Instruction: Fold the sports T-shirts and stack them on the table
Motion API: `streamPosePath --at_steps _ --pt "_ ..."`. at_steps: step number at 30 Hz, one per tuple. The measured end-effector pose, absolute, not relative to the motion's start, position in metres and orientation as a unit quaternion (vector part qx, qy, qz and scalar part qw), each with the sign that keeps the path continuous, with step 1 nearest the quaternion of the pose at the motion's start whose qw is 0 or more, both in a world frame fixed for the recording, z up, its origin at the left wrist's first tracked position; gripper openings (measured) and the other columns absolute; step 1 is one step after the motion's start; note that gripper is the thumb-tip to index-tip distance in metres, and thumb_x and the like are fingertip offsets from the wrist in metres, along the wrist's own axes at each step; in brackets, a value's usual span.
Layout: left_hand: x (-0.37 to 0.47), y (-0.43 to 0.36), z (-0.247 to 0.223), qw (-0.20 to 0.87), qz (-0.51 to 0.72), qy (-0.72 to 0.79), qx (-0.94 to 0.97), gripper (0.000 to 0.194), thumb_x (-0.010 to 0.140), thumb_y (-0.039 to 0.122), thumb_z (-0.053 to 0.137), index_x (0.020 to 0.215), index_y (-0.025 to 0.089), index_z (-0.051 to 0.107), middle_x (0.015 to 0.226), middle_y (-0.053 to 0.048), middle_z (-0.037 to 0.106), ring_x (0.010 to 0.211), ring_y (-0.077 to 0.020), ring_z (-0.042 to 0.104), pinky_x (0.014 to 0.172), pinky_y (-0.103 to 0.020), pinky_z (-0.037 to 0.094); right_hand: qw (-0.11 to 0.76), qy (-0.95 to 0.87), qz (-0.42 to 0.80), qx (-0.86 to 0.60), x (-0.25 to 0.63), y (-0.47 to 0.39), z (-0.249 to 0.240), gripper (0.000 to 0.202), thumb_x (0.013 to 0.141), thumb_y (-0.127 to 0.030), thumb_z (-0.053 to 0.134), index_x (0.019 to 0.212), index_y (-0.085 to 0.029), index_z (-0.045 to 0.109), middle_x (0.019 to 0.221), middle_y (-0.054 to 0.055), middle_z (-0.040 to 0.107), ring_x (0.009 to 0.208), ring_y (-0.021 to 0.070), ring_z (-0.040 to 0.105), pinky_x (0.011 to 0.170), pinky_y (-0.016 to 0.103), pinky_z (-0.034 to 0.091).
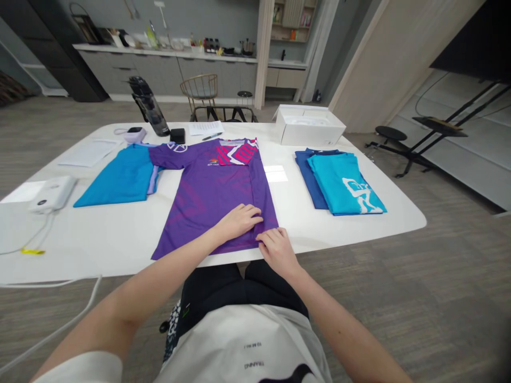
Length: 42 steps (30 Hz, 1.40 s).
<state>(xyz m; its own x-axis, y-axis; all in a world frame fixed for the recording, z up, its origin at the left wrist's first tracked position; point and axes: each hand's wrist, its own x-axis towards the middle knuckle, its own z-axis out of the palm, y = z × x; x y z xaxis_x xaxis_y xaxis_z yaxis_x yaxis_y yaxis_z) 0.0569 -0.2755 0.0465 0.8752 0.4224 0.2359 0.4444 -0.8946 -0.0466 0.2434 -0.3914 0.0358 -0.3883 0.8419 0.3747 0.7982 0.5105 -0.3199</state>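
Observation:
A purple T-shirt [217, 197] with a pink-and-white patterned collar lies spread on the table, hem towards me. Its right side is folded inward in a long strip, and the left sleeve sticks out. My left hand [239, 219] lies on the fabric near the fold, fingers stretched and slightly bent. At the lower right corner, my right hand [276, 250] has its fingers closed on the hem; the fingertips are partly hidden. Left of the shirt is a folded blue garment [120, 178] with a lilac one under it. Folded blue and turquoise shirts [339, 181] are stacked at the right.
On the white table [311, 234] stand a white box [309, 125], a dark water bottle [149, 106], a small black box [178, 136] and a white device [54, 194] with a cable. Papers [88, 152] and a pen [212, 136] lie farther back. Chairs stand behind.

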Motion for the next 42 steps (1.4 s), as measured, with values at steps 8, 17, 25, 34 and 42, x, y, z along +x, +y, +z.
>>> streamPosePath --at_steps 8,17,25,34,42 --pt "0.040 -0.295 0.055 0.024 -0.182 -0.245 -0.952 0.026 0.096 0.014 0.051 0.112 0.021 0.070 0.115 -0.008 0.067 0.107 -0.0205 0.057 0.086 -0.035 0.044 0.246 -0.805 0.040 -0.538 0.238 -0.394 0.040 0.024 0.097 -0.017 0.049 0.115 -0.021 0.064 0.112 0.010 0.067 0.106 0.0256 0.057 0.098 0.043 0.037" --pt "0.008 -0.309 0.061 0.050 -0.203 -0.277 -0.938 0.028 0.097 0.013 0.049 0.111 0.021 0.072 0.110 -0.007 0.070 0.102 -0.0201 0.059 0.084 -0.036 0.045 0.236 -0.720 0.040 -0.652 0.245 -0.396 0.029 0.034 0.086 -0.010 0.050 0.116 -0.022 0.061 0.110 0.011 0.064 0.098 0.0274 0.059 0.086 0.039 0.046" --pt "-0.017 -0.327 0.063 0.033 -0.139 -0.279 -0.950 0.019 0.097 0.014 0.052 0.100 0.020 0.070 0.111 -0.008 0.069 0.103 -0.0211 0.059 0.084 -0.037 0.042 0.225 -0.786 0.058 -0.573 0.252 -0.399 0.030 0.030 0.096 -0.013 0.047 0.115 -0.022 0.069 0.108 0.010 0.065 0.103 0.0255 0.059 0.091 0.040 0.043" --pt "-0.026 -0.341 0.058 -0.112 -0.142 -0.354 -0.918 0.024 0.096 0.021 0.051 0.109 0.026 0.071 0.110 -0.002 0.070 0.102 -0.0181 0.063 0.095 -0.036 0.044 0.207 -0.826 0.111 -0.512 0.273 -0.390 0.039 0.026 0.104 -0.038 0.052 0.104 -0.022 0.073 0.099 0.007 0.070 0.096 0.0208 0.062 0.090 0.038 0.041" --pt "-0.009 -0.207 0.076 -0.146 -0.135 -0.553 -0.809 0.028 0.094 0.032 0.051 0.109 0.027 0.074 0.109 -0.004 0.074 0.100 -0.0222 0.069 0.089 -0.032 0.052 0.211 -0.817 0.135 -0.520 0.276 -0.253 0.054 0.018 0.099 -0.031 0.057 0.098 -0.022 0.073 0.090 0.003 0.071 0.080 0.0166 0.063 0.074 0.029 0.043"
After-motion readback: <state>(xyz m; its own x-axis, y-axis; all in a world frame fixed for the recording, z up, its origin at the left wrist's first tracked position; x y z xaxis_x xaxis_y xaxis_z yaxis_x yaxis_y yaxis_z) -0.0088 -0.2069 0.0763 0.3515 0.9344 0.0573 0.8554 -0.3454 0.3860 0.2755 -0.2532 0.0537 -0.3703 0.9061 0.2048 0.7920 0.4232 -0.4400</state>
